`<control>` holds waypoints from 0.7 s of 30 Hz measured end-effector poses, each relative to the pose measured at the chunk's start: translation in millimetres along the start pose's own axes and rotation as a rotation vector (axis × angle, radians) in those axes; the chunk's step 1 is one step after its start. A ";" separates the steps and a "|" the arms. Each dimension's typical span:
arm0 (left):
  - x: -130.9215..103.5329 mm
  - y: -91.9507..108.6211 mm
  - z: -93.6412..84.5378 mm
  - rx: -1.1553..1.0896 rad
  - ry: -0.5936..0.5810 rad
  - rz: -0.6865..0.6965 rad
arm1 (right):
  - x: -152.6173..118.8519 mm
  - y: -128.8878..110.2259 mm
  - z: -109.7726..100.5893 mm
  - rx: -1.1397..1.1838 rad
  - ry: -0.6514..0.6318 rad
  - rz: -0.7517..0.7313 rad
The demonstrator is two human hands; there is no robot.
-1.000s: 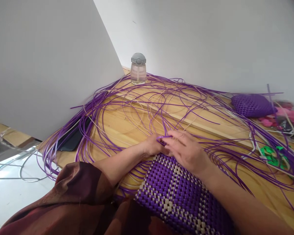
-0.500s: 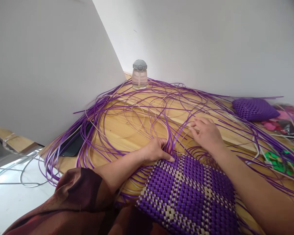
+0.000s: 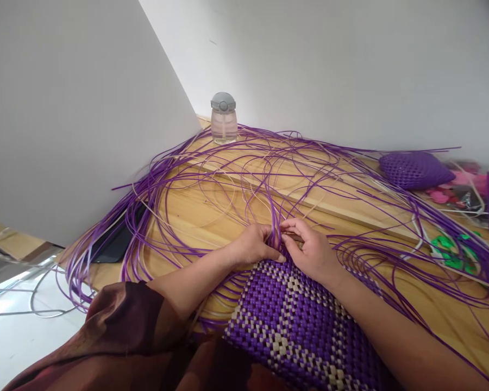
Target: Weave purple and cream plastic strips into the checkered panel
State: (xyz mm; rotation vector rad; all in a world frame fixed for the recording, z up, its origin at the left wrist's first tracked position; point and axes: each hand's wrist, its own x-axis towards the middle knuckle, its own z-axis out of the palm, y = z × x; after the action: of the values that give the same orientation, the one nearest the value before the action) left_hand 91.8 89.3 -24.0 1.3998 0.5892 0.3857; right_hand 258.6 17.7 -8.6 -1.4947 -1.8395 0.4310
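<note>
A woven purple and cream panel (image 3: 297, 326) lies at the front centre, with long loose purple and cream strands (image 3: 155, 179) spreading from its edges. At its far edge my left hand (image 3: 255, 245) is closed around a bundle of upright purple strands, thumb down on the weave. My right hand (image 3: 309, 250) meets it from the right, fingertips pinched at the same strands. Which strand those fingertips hold is too small to tell.
On the wooden table (image 3: 195, 212), a clear bottle with a grey lid (image 3: 224, 118) stands at the back by the wall. A dark flat object (image 3: 112, 241) lies left under strands. At right are a purple netted bundle (image 3: 415, 170), pink items (image 3: 444, 193) and green pieces (image 3: 452, 252).
My right hand has moved left and down to the strands beside my left hand, its fingers now closed. My left hand keeps its hold. The view has shifted slightly.
</note>
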 end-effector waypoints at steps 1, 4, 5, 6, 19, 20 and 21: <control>-0.2 0.5 -0.2 0.025 0.007 0.013 | 1.2 1.6 1.4 0.039 -0.005 0.011; 0.3 0.6 -1.3 0.076 0.008 0.013 | 4.1 6.3 3.6 0.027 0.024 -0.065; 0.7 0.4 -1.8 0.078 0.002 0.004 | 5.1 8.1 3.7 -0.005 0.039 -0.098; 1.0 0.1 -2.3 0.076 -0.003 -0.005 | 6.1 10.0 3.6 -0.035 0.055 -0.122; 2.8 -3.4 -4.6 -0.064 -0.008 -0.082 | 14.3 13.2 -21.5 -0.488 0.196 -0.500; 2.6 -2.7 -4.6 -0.083 -0.007 -0.092 | 14.5 14.1 -23.6 -0.522 0.193 -0.514; 2.3 -1.9 -4.8 -0.106 -0.010 -0.101 | 14.8 15.0 -25.1 -0.548 0.189 -0.529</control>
State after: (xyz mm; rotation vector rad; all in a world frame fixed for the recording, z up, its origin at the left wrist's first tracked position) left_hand 90.6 94.2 -26.6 1.2644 0.6195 0.3247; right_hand 285.7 31.4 3.5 -1.2373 -2.1921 -0.4863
